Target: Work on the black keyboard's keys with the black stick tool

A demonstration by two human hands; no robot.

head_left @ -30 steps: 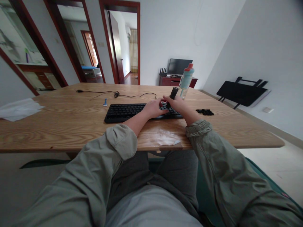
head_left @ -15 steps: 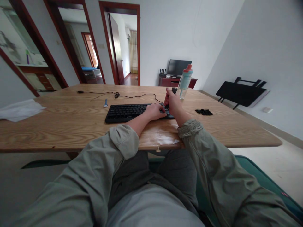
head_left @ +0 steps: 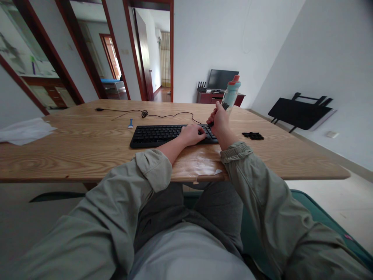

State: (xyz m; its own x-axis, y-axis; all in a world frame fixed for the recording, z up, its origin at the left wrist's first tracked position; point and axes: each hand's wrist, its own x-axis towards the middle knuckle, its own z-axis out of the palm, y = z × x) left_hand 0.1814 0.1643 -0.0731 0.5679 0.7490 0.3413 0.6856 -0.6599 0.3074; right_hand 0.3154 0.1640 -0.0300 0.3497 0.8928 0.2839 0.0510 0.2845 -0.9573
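Observation:
A black keyboard [head_left: 157, 135] lies on the wooden table. My left hand [head_left: 191, 135] rests over its right part, fingers curled down onto the keys and pressing it to the table. Just right of it, my right hand [head_left: 219, 119] is a closed fist around a slim black tool [head_left: 225, 105]. The tool's dark upper end sticks out above the thumb, and its lower end points at the number keys. What kind of tool it is I cannot make out. Behind that fist stands a clear bottle [head_left: 231, 94] with a pale blue neck and a red cap.
Small black pieces [head_left: 253, 135] lie in a heap on the right. A small blue-and-white brush-like item [head_left: 130, 124] sits behind the keyboard, near its black cable [head_left: 169, 116]. White cloth or paper [head_left: 26, 131] covers the table's left end. Clear film [head_left: 201, 165] lies at the front edge.
My right hand has shifted slightly right and away from my left hand, with the black tool still in it. The left hand stays on the keyboard. The view has tilted a little.

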